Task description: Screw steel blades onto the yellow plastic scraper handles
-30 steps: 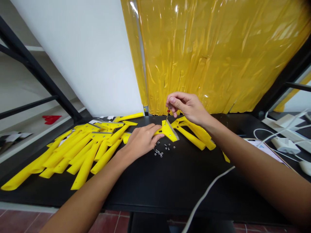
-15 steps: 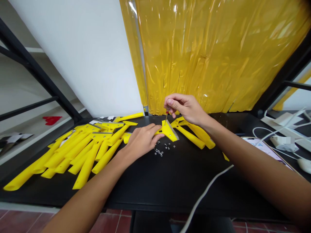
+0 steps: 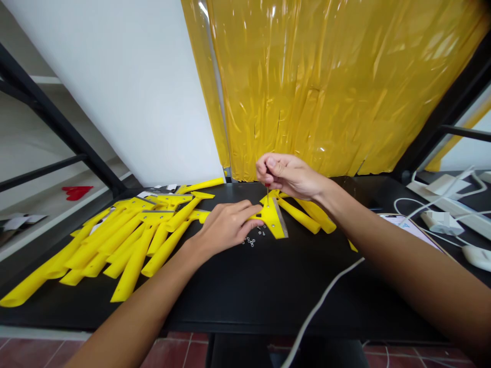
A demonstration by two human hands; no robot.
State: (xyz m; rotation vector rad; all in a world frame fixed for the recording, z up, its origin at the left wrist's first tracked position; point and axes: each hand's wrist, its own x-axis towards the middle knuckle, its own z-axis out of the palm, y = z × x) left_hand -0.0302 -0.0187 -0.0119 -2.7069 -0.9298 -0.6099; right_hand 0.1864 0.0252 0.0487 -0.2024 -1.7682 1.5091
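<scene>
Near the middle of the black desk (image 3: 238, 306), one yellow scraper (image 3: 273, 220) lying flat, its steel blade (image 3: 281, 219) along the right edge. Left hand (image 3: 224, 228) open and flat, fingers (image 3: 249, 213) laid across the scraper's near end rather than wrapped around it: a pressing hold, most likely to keep the piece from turning. Right hand (image 3: 289, 176) above, thumb and fingers pinched tight on a slim screwdriver (image 3: 267, 192), shaft nearly upright, red handle mostly hidden inside the grip, a hold that seems chosen for fine control. Tip apparently down at a hole in the scraper, though too small here to be sure of contact. Just below the left fingertips, a small scatter of nuts and screws (image 3: 251, 242), within easy reach of both hands. To the left, a loose heap of yellow scrapers (image 3: 123, 240), handles angled toward the body; to the right, more yellow pieces (image 3: 303, 217) just beside the work. Behind, a yellow plastic curtain (image 3: 307, 87) hanging beside a white wall (image 3: 115, 87). Far right, a phone (image 3: 410, 226), white cables (image 3: 399, 202), a power strip (image 3: 448, 204) and a mouse (image 3: 477, 257).
</scene>
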